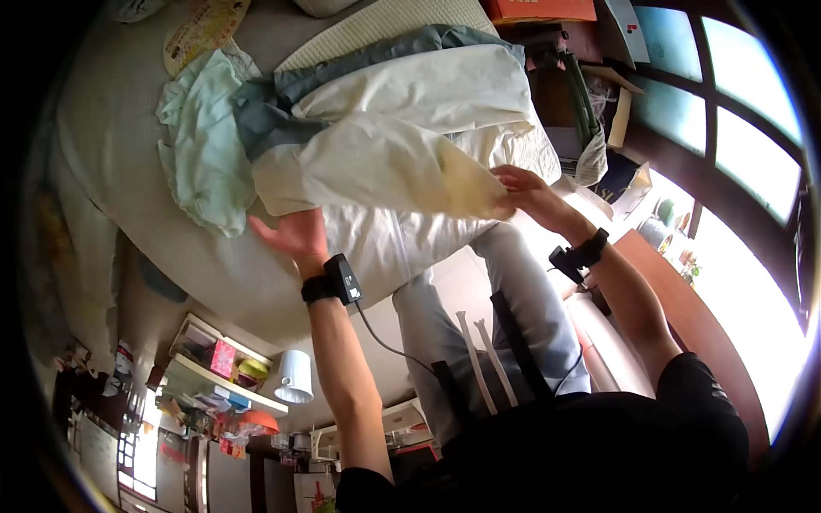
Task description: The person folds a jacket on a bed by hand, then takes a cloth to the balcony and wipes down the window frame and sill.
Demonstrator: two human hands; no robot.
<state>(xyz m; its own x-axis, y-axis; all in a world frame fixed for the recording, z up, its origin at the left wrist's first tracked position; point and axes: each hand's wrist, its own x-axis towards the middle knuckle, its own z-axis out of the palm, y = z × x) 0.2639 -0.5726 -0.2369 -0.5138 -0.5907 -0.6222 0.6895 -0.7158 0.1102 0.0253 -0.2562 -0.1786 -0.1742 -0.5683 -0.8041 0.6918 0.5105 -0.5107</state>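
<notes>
Cream-coloured trousers [376,162] lie across the bed, one leg over the other. At their waist-side lower left edge is my left hand [295,233], its thumb spread and its fingertips hidden under the cloth. My right hand [530,198] is at the right end of the nearer leg, fingers closed around the cloth's edge. Beneath and behind the trousers is a grey-green garment [274,120]. A pale mint garment [209,141] lies crumpled to the left.
The bed [111,162] spreads out to the left, with a woven fan [201,30] at its top. A red box [543,10] and bags stand at the upper right. A white bin [294,376] and shelves are at the lower left.
</notes>
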